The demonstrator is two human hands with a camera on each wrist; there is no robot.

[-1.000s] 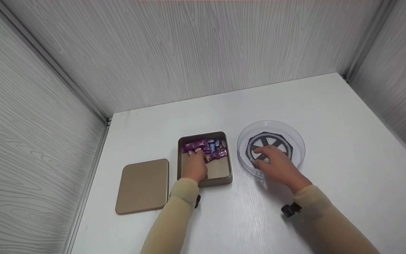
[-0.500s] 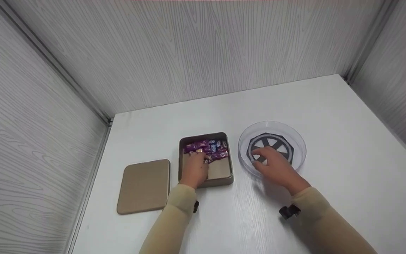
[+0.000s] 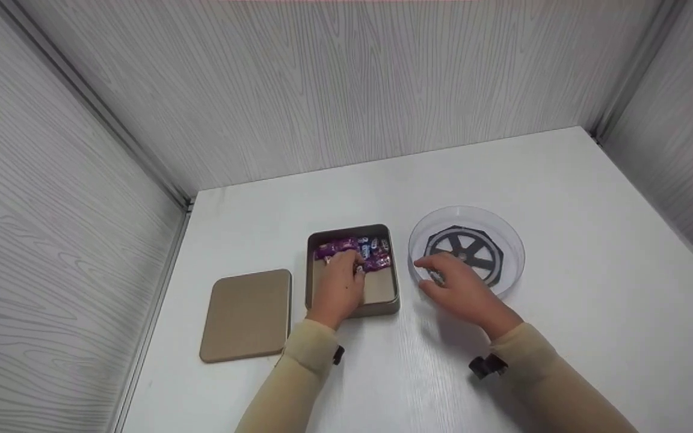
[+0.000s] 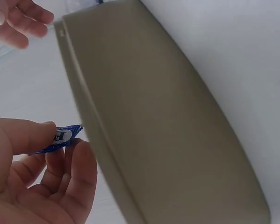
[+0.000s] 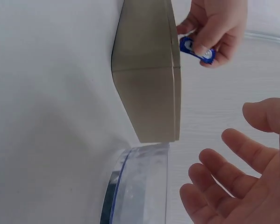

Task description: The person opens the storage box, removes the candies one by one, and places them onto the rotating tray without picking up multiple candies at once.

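Note:
My left hand (image 3: 340, 291) is over the open tan tin box (image 3: 376, 310) in the head view. Between thumb and fingertips it pinches a small blue wrapped candy (image 4: 63, 136), plain in both wrist views. Purple and blue wrapped candies (image 3: 378, 261) lie inside the tin, some hidden behind that hand. To the right, a round clear dish (image 3: 517, 255) shows a dark spoked pattern (image 3: 479, 258) in its base. Above its near left rim hovers my right hand (image 3: 464, 297), thumb and fingers apart. In the right wrist view, nothing is in that hand (image 5: 245, 186).
Left of the tin, a flat tan lid (image 3: 247, 316) lies on the white table (image 3: 382, 373). Pale wood-grain panels (image 3: 334, 90) stand behind and at both sides. The tin and the dish are close together, with a narrow gap between them in the head view.
The left hand has risen a little from the candies and shifted slightly right, turning at the wrist. My right hand has drawn left and toward me, from over the dish's middle to its near left rim.

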